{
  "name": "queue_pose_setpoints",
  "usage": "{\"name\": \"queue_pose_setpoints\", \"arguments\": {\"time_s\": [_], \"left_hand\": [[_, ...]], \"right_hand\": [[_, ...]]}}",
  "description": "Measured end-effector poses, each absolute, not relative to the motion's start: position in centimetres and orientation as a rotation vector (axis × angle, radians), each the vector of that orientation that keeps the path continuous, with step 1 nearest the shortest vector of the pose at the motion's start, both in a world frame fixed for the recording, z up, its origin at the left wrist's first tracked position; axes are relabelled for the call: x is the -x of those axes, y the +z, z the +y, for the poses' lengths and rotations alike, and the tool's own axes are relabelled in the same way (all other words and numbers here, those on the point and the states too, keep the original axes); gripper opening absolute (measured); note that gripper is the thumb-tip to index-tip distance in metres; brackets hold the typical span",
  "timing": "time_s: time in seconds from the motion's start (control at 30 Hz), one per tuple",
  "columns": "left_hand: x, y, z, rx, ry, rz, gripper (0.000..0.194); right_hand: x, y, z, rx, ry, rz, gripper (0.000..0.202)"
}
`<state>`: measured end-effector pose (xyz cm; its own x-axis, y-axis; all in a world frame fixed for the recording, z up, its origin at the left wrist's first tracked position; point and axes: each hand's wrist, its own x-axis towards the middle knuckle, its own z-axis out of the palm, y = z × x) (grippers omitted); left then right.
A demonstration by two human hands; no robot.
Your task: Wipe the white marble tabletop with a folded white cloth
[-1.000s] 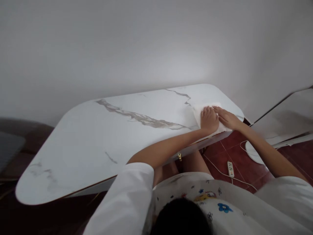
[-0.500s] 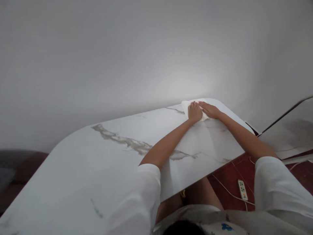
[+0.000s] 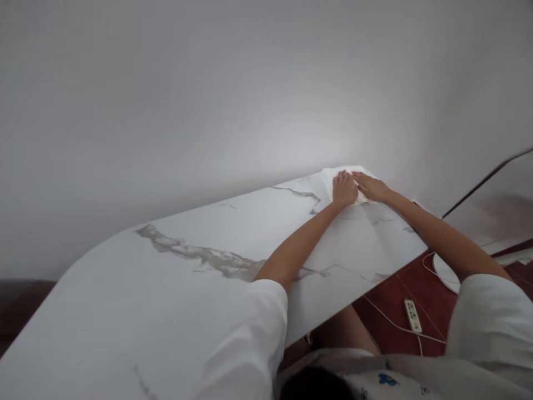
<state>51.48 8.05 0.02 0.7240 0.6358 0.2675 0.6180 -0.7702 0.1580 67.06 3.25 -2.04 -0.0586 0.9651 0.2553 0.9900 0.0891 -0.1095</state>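
A thin white cloth point(image 3: 328, 176), perhaps a paper towel, lies spread at the far right end of a white marble-patterned table point(image 3: 175, 311). On top of it, my left hand point(image 3: 345, 189) presses down with the fingers pointing away from me. My right hand point(image 3: 372, 188) rests flat beside it, its stretched fingers reaching left across the cloth and nearly touching the left hand. Part of the cloth is hidden under both palms. Both arms are extended forward over the tabletop.
Behind the table's far edge rises a plain pale wall point(image 3: 208, 100). A power strip point(image 3: 412, 315) with a white cord lies on the red floor point(image 3: 387, 311) at the right. Near my right arm, a round white object point(image 3: 445, 273) shows on the floor.
Both hands and the cloth have slid a little to the right, toward the table's far right corner. The view has shifted slightly, bringing the round white object into sight.
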Motion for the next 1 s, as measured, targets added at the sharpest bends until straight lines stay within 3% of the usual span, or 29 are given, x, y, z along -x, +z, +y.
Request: {"name": "queue_pose_setpoints", "arguments": {"time_s": [0.37, 0.57, 0.73, 1.0], "left_hand": [[-47.5, 0.4, -5.9, -2.848, 0.404, 0.922, 0.052], [-49.9, 0.4, -9.3, -2.840, 0.424, 0.781, 0.051], [-53.6, 0.3, -6.4, -2.895, 0.509, 0.723, 0.050], [-57.3, -0.7, 4.4, -2.950, 0.611, 0.805, 0.049]], "right_hand": [[-62.4, -1.3, -12.4, 1.960, -0.107, -2.070, 0.055], [-64.3, -0.9, -17.1, 2.003, -0.118, -2.021, 0.054], [-67.8, -1.2, -14.1, 2.069, -0.162, -1.963, 0.055], [-72.1, -3.0, -1.9, 2.016, -0.255, -1.922, 0.051]]}}
